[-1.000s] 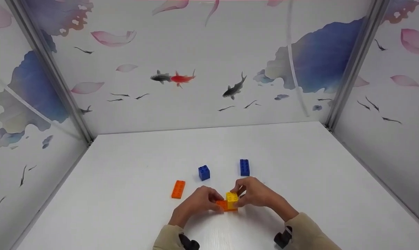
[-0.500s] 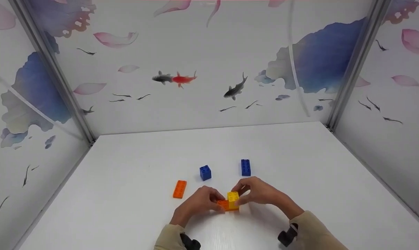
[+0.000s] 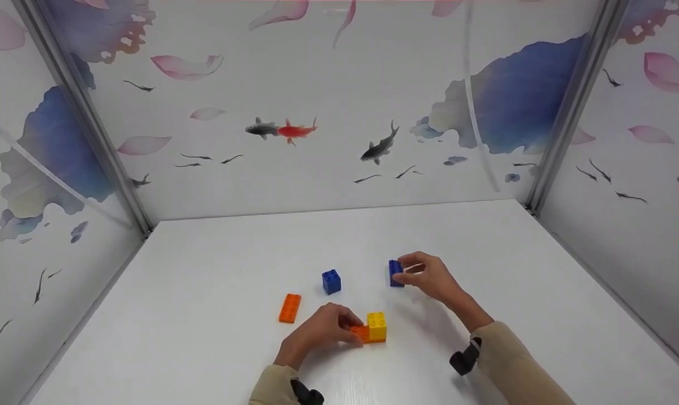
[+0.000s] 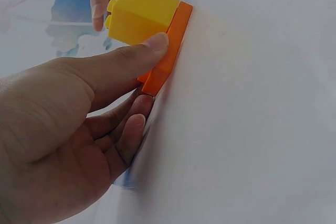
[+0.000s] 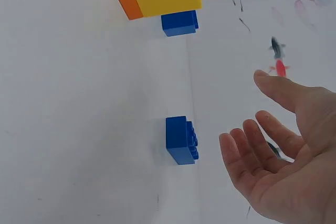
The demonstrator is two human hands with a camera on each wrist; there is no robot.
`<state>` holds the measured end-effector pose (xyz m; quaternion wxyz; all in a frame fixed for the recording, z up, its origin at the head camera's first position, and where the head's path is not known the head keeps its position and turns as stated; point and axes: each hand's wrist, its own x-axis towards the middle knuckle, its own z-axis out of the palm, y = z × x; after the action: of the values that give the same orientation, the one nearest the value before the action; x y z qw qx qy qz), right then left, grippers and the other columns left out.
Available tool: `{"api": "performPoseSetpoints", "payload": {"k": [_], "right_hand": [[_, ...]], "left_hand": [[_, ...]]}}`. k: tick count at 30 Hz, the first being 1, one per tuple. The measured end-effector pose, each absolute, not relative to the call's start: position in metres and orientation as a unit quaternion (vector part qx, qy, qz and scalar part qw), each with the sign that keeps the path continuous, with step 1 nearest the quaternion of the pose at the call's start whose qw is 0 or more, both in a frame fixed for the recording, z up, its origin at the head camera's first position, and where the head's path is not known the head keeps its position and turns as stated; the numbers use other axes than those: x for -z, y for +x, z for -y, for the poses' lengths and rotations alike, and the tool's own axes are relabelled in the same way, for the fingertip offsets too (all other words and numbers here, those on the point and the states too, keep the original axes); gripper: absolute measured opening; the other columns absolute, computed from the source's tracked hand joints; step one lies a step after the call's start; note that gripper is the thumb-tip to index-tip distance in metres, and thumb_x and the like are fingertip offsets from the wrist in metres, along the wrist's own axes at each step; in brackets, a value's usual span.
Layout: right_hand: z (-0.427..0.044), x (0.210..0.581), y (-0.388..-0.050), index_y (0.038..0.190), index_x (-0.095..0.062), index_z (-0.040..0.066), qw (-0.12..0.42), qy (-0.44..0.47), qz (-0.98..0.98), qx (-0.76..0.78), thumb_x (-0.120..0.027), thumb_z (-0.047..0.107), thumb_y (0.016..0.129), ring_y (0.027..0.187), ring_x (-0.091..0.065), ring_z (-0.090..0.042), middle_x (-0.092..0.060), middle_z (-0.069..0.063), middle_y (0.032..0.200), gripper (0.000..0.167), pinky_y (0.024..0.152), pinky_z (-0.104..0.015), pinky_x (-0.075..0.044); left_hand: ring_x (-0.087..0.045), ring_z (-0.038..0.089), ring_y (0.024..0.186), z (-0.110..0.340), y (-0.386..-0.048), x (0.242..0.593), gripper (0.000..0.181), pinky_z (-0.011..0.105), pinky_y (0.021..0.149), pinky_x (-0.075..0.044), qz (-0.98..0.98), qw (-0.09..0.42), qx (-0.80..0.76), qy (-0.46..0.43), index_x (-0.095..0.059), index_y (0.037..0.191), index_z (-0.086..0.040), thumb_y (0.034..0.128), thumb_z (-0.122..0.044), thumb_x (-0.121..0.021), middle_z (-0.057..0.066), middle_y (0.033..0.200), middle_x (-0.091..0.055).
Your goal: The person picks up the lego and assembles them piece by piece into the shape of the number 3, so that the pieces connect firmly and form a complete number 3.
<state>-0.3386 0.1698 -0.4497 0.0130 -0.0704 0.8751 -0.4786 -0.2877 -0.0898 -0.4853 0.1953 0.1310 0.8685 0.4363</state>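
My left hand (image 3: 323,332) pinches the left end of a flat orange building brick (image 4: 178,35) on the table, its thumb along the near side. A yellow square brick (image 3: 377,325) stands on the right end of that orange brick. My right hand (image 3: 432,277) hovers at the long blue brick (image 5: 180,140), its fingers spread and apart from it in the right wrist view. In the head view the fingertips overlap the blue brick's right side. The far fingers of my left hand are partly hidden behind the orange brick in the head view.
A small square blue brick (image 3: 331,282) stands behind the yellow one. Another flat orange brick (image 3: 289,308) lies to the left. The white tabletop (image 3: 215,253) ends at printed panels (image 3: 328,180) on the back and both sides.
My right hand has let go of the yellow brick and moved forward to the long blue brick. My left hand stays on the orange brick.
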Motion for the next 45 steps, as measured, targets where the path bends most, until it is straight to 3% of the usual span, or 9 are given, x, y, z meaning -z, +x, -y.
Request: {"api": "performPoseSetpoints", "payload": {"k": [5, 12, 17, 31, 35, 39, 42, 45], "right_hand": [[-0.167, 0.456, -0.347, 0.133, -0.06, 0.006, -0.009, -0.042, -0.876, 0.48, -0.077, 0.022, 0.089, 0.123, -0.059, -0.035, -0.061, -0.019, 0.132, 0.05, 0.102, -0.047, -0.053], [-0.158, 0.467, -0.361, 0.149, -0.038, 0.002, 0.038, 0.01, -0.893, 0.449, -0.077, 0.028, 0.088, 0.129, -0.051, -0.038, -0.049, -0.024, 0.145, 0.077, 0.108, -0.049, -0.048], [-0.156, 0.473, -0.368, 0.15, -0.034, -0.002, 0.057, 0.044, -0.897, 0.436, -0.078, 0.032, 0.088, 0.129, -0.05, -0.04, -0.046, -0.027, 0.147, 0.083, 0.112, -0.052, -0.043], [-0.146, 0.477, -0.373, 0.138, -0.043, -0.008, 0.078, 0.086, -0.906, 0.408, -0.076, 0.036, 0.088, 0.111, -0.054, -0.031, -0.055, -0.027, 0.135, 0.074, 0.107, -0.046, -0.049], [-0.147, 0.475, -0.371, 0.129, -0.05, -0.009, 0.065, 0.068, -0.917, 0.386, -0.075, 0.031, 0.088, 0.099, -0.057, -0.027, -0.062, -0.024, 0.121, 0.062, 0.091, -0.038, -0.054], [-0.151, 0.467, -0.37, 0.117, -0.057, -0.008, 0.052, 0.046, -0.932, 0.357, -0.072, 0.024, 0.089, 0.085, -0.057, -0.023, -0.065, -0.018, 0.103, 0.046, 0.073, -0.029, -0.051], [-0.155, 0.461, -0.37, 0.115, -0.06, -0.009, 0.038, 0.035, -0.937, 0.345, -0.071, 0.022, 0.088, 0.084, -0.058, -0.024, -0.066, -0.018, 0.101, 0.042, 0.076, -0.032, -0.053], [-0.158, 0.453, -0.368, 0.12, -0.058, -0.01, 0.021, 0.025, -0.94, 0.34, -0.07, 0.023, 0.088, 0.091, -0.06, -0.027, -0.066, -0.023, 0.11, 0.047, 0.088, -0.041, -0.056]], "left_hand": [[-0.06, 0.017, 0.091, 0.089, -0.287, 0.484, 0.024, 0.037, 0.094, -0.055, -0.868, 0.196, -0.439, 0.127, -0.076, 0.105, -0.018, 0.0825, -0.02, -0.083, -0.004, 0.098, -0.07], [-0.06, 0.017, 0.091, 0.089, -0.288, 0.486, 0.025, 0.038, 0.095, -0.055, -0.867, 0.193, -0.44, 0.132, -0.076, 0.106, -0.017, 0.0825, -0.018, -0.083, -0.003, 0.098, -0.07], [-0.059, 0.017, 0.091, 0.088, -0.288, 0.487, 0.026, 0.038, 0.095, -0.054, -0.869, 0.192, -0.435, 0.135, -0.075, 0.107, -0.018, 0.0822, -0.021, -0.083, -0.003, 0.099, -0.07], [-0.058, 0.017, 0.09, 0.089, -0.287, 0.485, 0.025, 0.037, 0.094, -0.054, -0.872, 0.191, -0.427, 0.14, -0.076, 0.106, -0.018, 0.082, -0.021, -0.083, -0.004, 0.098, -0.07], [-0.058, 0.017, 0.09, 0.089, -0.288, 0.486, 0.025, 0.037, 0.093, -0.053, -0.875, 0.188, -0.425, 0.139, -0.076, 0.105, -0.018, 0.0816, -0.023, -0.084, -0.005, 0.097, -0.069], [-0.058, 0.017, 0.09, 0.089, -0.288, 0.486, 0.025, 0.037, 0.093, -0.053, -0.873, 0.19, -0.429, 0.135, -0.076, 0.105, -0.018, 0.0817, -0.022, -0.084, -0.004, 0.097, -0.069], [-0.058, 0.017, 0.091, 0.09, -0.288, 0.486, 0.025, 0.037, 0.093, -0.053, -0.872, 0.191, -0.431, 0.132, -0.076, 0.106, -0.018, 0.0817, -0.02, -0.084, -0.004, 0.098, -0.069], [-0.058, 0.018, 0.091, 0.091, -0.288, 0.486, 0.026, 0.038, 0.094, -0.054, -0.872, 0.192, -0.432, 0.13, -0.076, 0.106, -0.018, 0.0816, -0.02, -0.084, -0.004, 0.099, -0.069]]}}
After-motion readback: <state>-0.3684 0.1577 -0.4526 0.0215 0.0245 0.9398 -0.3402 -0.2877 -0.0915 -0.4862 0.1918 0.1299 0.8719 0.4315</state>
